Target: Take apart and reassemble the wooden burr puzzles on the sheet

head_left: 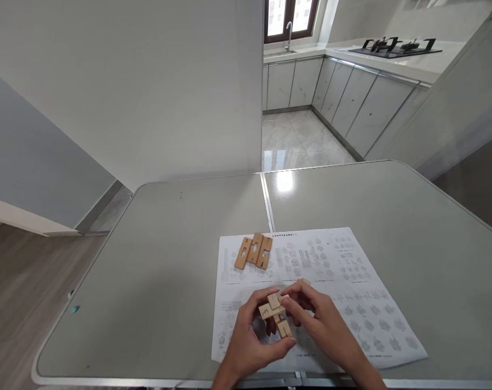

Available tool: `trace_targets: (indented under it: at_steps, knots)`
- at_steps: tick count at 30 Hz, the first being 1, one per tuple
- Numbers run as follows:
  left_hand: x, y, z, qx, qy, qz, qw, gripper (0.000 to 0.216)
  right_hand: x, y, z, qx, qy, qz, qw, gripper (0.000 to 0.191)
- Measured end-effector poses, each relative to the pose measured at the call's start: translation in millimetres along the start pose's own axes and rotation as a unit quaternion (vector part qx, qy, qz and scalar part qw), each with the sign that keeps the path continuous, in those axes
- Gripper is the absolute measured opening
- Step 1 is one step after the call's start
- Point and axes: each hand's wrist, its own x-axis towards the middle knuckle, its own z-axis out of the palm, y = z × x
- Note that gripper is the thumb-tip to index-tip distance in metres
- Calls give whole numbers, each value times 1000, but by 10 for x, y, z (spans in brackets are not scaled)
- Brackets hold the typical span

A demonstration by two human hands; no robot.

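Observation:
A small wooden burr puzzle (pixel 275 310), made of interlocked pale blocks with marks such as a 3 on them, is held just above a printed sheet. My left hand (pixel 251 330) grips it from the left, thumb at the lower block and fingers at the top. From the right, my right hand (pixel 313 309) pinches the puzzle's upper right part with thumb and forefinger. Its other fingers are partly hidden behind. Beyond the hands, three flat wooden pieces (pixel 254 251) with cut-out slots and numbers lie side by side on the sheet.
The instruction sheet (pixel 375 303), covered in small diagrams, lies on a grey folding table (pixel 148 281) with a metal seam (pixel 267 203). A small teal object (pixel 74 309) sits near the left edge. Behind are a wall and a kitchen with a gas stove (pixel 394 49).

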Motion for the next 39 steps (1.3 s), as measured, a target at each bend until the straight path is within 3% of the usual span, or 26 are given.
trace_targets:
  at_steps: [10,18,24,29,34,39]
  knots:
    - [36,-56,-21,-64,33,-45,996,67,14,60,-13,-8,22,-11,1000,41]
    - [84,-117,-69,-111,71,-62,989,73,-5,109,-365,-170,144,0,975,40]
    - [80,-85,-45,-95,66,-68,991,71,-67,235,-563,-290,84,-36,953,44]
    - [80,-49,-29,-81,58,-69,993,69,-74,346,-479,-322,37,-37,945,62]
    - [75,-48,-29,-76,55,-74,993,69,-47,331,-389,-327,41,-59,942,50]
    - [74,-66,-24,-81,52,-66,993,69,-86,144,-330,-288,18,-61,956,53]
